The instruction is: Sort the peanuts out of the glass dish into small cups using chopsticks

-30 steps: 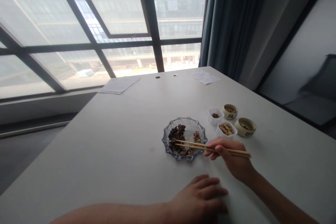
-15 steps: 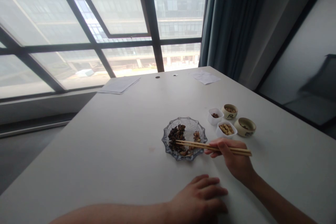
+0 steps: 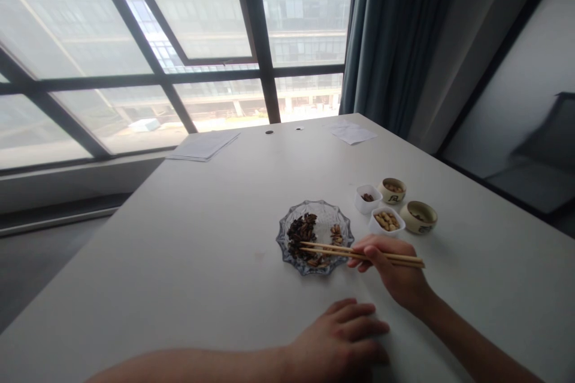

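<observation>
My right hand [image 3: 395, 266] is closed around a pair of wooden chopsticks [image 3: 359, 253], whose tips reach over the scalloped glass dish [image 3: 326, 210] to its dark pieces. Those dark brown dried pieces [image 3: 302, 232] are heaped on the dish's left side, and lighter brown ones [image 3: 336, 235] sit at its right. Whether the tips pinch a piece, I cannot tell. On the table below the dish rests my left hand [image 3: 344, 335], palm down, fingers spread, holding nothing.
Beyond my right hand stand two white plastic cups, one with peanuts [image 3: 387, 221] and one with reddish-brown bits [image 3: 367, 197]. Two cream ceramic bowls [image 3: 418, 226] are beside them. Paper sheets [image 3: 204, 146] lie at the far left of the white table [image 3: 202, 239], others [image 3: 353, 131] at the far right.
My right hand has shifted slightly left, and the chopstick tips have spread a little apart over the dark pieces. My left hand stays where it was.
</observation>
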Demonstrator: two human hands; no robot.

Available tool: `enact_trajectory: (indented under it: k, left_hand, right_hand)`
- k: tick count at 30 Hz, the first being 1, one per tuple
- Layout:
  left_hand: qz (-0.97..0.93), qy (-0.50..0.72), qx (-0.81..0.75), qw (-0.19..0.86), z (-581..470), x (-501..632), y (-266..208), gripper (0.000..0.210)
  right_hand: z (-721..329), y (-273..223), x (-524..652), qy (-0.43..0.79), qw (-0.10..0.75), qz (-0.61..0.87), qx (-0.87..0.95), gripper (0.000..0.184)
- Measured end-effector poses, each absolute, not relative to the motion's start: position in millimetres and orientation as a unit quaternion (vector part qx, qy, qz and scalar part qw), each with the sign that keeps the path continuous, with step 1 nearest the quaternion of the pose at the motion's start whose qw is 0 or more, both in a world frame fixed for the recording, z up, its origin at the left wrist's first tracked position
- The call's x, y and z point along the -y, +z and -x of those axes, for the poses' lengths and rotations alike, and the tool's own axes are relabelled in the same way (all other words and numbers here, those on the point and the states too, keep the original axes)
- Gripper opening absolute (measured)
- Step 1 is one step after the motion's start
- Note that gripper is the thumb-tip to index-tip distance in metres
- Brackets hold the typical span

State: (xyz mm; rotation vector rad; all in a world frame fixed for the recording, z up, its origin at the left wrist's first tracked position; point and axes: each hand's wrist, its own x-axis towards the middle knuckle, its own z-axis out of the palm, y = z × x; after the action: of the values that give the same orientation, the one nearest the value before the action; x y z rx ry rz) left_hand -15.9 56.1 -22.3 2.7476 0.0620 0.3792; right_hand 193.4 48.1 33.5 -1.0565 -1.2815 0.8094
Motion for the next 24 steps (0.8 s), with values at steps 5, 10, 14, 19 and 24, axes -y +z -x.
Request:
enact_trajectory:
  k: [5, 10, 14, 19, 24]
  left_hand:
    - [-0.974, 0.135, -0.021, 0.180, 16.5, -55.6, -21.0, 0.027]
    - [-0.974, 0.138, -0.020, 0.181, 15.9, -55.8, -23.6, 0.028]
    - [-0.973, 0.147, -0.016, 0.179, 15.6, -57.7, -24.3, 0.028]
    - [-0.972, 0.149, -0.015, 0.183, 15.7, -58.1, -23.7, 0.028]
    - [-0.970, 0.144, -0.015, 0.197, 15.8, -58.3, -27.6, 0.024]
  right_hand:
    - [-186.9, 33.1, -45.2, 0.352, 0.624, 0.478, 0.508, 0.040]
    - [-182.0, 35.4, -43.1, 0.365, 0.647, 0.510, 0.433, 0.044]
    - [-189.4, 36.8, -46.0, 0.360, 0.666, 0.515, 0.401, 0.052]
    - [-220.7, 57.4, -49.0, 0.334, 0.711, 0.517, 0.342, 0.055]
    - [-275.5, 96.9, -34.4, 0.231, 0.788, 0.509, 0.260, 0.057]
